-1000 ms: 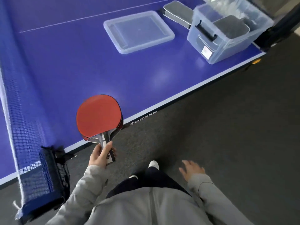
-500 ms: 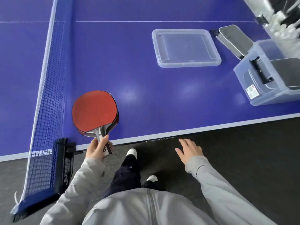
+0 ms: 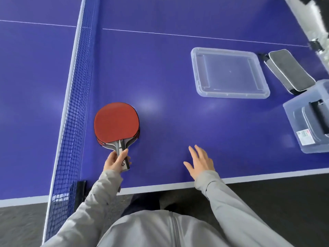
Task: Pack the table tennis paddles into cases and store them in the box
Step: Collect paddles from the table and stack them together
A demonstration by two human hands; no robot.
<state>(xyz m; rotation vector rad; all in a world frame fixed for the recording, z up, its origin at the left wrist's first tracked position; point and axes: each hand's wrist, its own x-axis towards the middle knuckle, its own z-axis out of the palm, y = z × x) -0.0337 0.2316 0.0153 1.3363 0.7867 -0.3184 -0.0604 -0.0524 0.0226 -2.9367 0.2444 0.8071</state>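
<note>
We see the blue table (image 3: pixel 178 122) from above, with the net (image 3: pixel 74 107) running along the left of the working half. A clear plastic lid (image 3: pixel 229 73) lies flat at the far right, just beside a grey case (image 3: pixel 288 70) lying on the surface; nearer the right edge stands the clear box (image 3: pixel 302 139), partly cut off by the frame, with a second grey case visible through its wall. The left hand (image 3: pixel 115 161) grips the handles of two stacked paddles (image 3: pixel 116 123), red face up, held over the table just right of the net. The right hand (image 3: pixel 201 161) hovers over the surface with fingers spread and relaxed, holding nothing. Compared with half a second ago, both hands have moved forward from over the floor to over the table, and the view has shifted so that the box sits further toward the right margin. Between the paddles and the lid we note a broad bare stretch of table; the white edge line (image 3: pixel 249 177) runs under both sleeves, and the net bounds movement to the left.
</note>
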